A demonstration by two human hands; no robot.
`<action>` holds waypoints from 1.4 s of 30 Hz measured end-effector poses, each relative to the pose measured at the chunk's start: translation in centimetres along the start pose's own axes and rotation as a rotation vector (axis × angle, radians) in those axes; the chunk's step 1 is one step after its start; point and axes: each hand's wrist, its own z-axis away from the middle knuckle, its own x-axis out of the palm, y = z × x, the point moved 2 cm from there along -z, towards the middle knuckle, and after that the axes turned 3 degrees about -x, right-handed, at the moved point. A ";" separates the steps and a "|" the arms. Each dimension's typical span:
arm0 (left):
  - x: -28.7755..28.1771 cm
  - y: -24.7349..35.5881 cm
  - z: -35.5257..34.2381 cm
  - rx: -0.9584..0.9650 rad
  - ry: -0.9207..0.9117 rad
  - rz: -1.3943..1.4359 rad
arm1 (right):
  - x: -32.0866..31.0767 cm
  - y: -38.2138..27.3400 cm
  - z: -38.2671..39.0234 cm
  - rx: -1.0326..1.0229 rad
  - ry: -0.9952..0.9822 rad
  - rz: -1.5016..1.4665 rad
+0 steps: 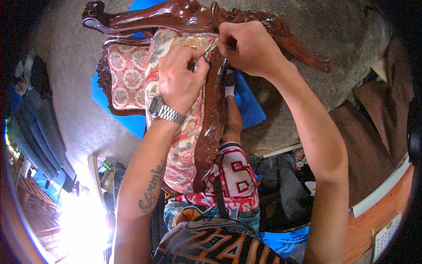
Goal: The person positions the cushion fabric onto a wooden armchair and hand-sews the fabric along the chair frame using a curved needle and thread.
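Observation:
A carved, glossy dark-wood chair lies tipped in front of me, its floral upholstery fabric [179, 154] running beside the carved wooden rail [211, 119]. My left hand [181, 75], with a metal watch on the wrist, rests on this fabric; its thumb and index finger pinch the fabric's edge along the rail. Just to the right, my right hand [248, 46] is closed at the upper end of the rail, fingertips at the fabric's corner. What those fingertips hold is too hidden to tell. Beyond the hands lies a curved carved wooden piece [176, 16] of the frame.
A padded floral back panel [127, 72] in a carved frame is at the left. Blue sheeting [249, 101] lies beneath the chair on the grey floor [74, 101]. Brown material [367, 127] hangs or lies at the right; dark cloths [37, 132] are at the far left.

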 end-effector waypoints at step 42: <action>-0.7 0.4 -0.4 -0.024 -0.069 0.028 | 2.5 -0.7 1.9 -0.020 0.407 0.005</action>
